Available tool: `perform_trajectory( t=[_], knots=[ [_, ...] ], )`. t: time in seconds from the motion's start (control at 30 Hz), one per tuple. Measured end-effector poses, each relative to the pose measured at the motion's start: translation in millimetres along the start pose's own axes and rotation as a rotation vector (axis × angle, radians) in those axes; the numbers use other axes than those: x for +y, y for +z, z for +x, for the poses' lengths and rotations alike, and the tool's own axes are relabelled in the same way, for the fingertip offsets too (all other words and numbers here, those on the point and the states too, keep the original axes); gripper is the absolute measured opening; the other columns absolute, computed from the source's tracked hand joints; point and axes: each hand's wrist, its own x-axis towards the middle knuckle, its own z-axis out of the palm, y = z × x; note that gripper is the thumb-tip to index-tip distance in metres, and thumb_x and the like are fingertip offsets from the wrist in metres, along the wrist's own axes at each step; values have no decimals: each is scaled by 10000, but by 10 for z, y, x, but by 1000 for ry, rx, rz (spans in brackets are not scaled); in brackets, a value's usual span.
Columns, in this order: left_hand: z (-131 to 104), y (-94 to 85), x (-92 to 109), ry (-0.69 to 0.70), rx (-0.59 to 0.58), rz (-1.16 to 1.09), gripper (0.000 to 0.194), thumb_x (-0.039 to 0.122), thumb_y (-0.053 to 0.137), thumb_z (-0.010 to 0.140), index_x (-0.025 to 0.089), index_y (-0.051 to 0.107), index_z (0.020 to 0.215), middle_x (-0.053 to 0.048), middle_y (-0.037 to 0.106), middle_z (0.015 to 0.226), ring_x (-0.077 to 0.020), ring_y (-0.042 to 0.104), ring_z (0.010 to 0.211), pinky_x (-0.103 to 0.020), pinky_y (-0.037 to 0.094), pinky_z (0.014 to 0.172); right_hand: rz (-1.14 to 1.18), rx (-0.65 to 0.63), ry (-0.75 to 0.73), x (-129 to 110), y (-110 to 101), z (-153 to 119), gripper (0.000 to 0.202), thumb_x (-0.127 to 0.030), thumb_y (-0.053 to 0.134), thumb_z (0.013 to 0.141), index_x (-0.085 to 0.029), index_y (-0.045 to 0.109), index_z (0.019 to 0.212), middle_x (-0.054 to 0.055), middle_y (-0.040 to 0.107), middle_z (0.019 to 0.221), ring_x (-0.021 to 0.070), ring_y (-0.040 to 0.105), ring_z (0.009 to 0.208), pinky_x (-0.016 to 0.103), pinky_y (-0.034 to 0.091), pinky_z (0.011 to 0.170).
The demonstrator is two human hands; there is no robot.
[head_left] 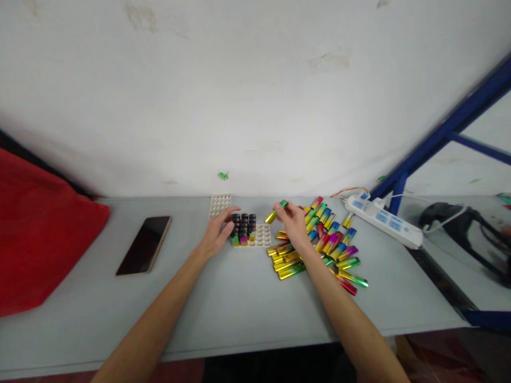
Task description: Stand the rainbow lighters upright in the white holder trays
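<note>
"Green and yellow, that shiny tube (pixel 271 217): how does it slant?"

"Its long axis runs obliquely, green end up and to the right, yellow end down-left toward the white tray (pixel 262 236)."

"Where is it?"

"Pinched between thumb and fingers of the right hand (pixel 293 220), near the tray's right edge, beside the pile of tubes (pixel 330 243)."

"And the left hand (pixel 217 233)?"

"Half open, thumb and forefinger parted beside upright black-topped pieces (pixel 244 223); whether they touch, I can't tell."

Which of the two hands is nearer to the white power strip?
Right. The right hand holds a shiny yellow-green piece to the left of the power strip; the left hand is farther left, beside the black-topped pieces.
</note>
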Motion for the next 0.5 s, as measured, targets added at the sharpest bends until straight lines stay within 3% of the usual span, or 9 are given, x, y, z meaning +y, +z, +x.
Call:
perform_trajectory(
  t=[0.13,0.2,0.33,0.5],
  knots=[
    [-28,-32,15,25,-10,42,937,924,737,983,215,731,1596,-144,876,1343,-360,844,1166,-461,663,1100,32,-110,-35,48,127,-225,679,-966,531,1092,-303,616,971,0,652,793,222,616,721,384,603,765],
    [-37,-20,44,37,-19,107,935,820,877,905,233,715,1615,-159,863,1467,-385,846,1254,-500,668,1174,58,-185,-20,33,102,-359,659,-954,523,1115,-308,639,1062,-21,629,764,218,591,659,385,599,724],
    [-37,36,105,63,-41,174,877,607,952,884,249,696,1642,-154,846,1553,-394,828,1399,-527,647,1290,6,-199,61,-50,14,-444,720,-1026,576,1059,-314,672,1013,-44,510,683,210,494,610,338,442,554],
    [-10,70,129,63,-79,150,809,585,963,888,259,725,1590,-138,869,1500,-377,847,1374,-511,674,1268,72,-155,161,-105,20,-378,889,-1179,433,974,-325,494,736,-62,342,592,182,368,555,321,302,491]
  ],
)
